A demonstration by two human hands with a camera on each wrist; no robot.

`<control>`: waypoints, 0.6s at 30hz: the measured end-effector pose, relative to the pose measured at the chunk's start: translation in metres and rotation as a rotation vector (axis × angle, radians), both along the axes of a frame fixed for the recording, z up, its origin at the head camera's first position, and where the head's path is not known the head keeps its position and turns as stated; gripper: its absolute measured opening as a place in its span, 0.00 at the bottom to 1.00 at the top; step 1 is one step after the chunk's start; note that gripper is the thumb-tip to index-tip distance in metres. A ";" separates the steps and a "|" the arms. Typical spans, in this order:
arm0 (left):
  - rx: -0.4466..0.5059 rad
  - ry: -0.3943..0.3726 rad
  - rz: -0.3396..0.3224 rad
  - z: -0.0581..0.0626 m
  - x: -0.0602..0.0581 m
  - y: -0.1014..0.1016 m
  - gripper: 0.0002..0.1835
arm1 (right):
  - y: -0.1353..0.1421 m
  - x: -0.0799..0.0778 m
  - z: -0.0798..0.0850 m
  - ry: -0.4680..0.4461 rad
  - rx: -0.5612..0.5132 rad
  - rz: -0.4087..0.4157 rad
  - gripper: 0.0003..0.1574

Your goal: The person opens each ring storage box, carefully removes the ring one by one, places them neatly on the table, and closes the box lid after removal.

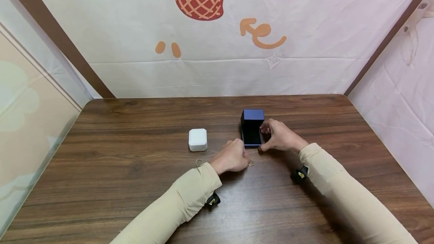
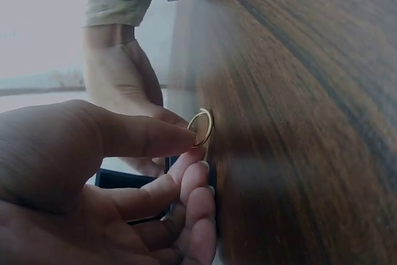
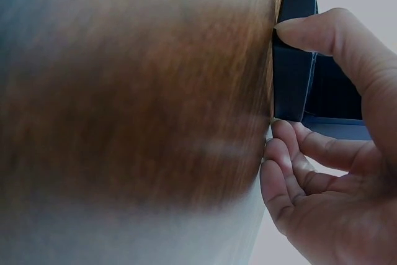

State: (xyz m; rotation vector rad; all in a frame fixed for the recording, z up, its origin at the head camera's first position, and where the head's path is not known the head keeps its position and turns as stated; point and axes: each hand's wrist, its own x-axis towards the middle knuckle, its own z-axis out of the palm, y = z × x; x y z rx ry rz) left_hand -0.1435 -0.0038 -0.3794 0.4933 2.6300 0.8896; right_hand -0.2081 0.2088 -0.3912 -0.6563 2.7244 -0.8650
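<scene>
My left hand [image 1: 232,156] pinches a thin gold ring [image 2: 207,130] between thumb and index finger, down at the tabletop. In the head view that ring [image 1: 251,162] shows just right of the fingertips. An open blue ring box [image 1: 253,115] with a black inside stands upright beyond it, lid raised at the back. My right hand [image 1: 279,136] grips the box's base: in the right wrist view the thumb lies on one side of the dark box [image 3: 294,82] and the curled fingers touch the adjoining side.
A white rounded box [image 1: 197,139] sits left of the blue one. Another ring [image 1: 199,162] lies on the wooden table [image 1: 135,199] in front of it, close to the left wrist. A printed cloth [image 1: 217,74] hangs behind the table's far edge.
</scene>
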 end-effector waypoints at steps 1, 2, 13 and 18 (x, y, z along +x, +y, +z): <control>-0.006 -0.003 0.005 0.000 0.000 0.000 0.20 | 0.000 0.000 0.000 -0.001 -0.002 -0.001 0.36; -0.015 -0.009 0.010 0.000 0.000 0.001 0.20 | 0.000 0.000 0.001 -0.002 -0.003 -0.003 0.35; -0.038 -0.019 0.044 0.001 -0.001 0.001 0.18 | 0.000 -0.001 -0.003 0.014 -0.005 -0.015 0.36; -0.013 -0.033 0.057 0.005 -0.004 -0.006 0.17 | -0.001 -0.001 -0.003 0.022 -0.006 -0.015 0.36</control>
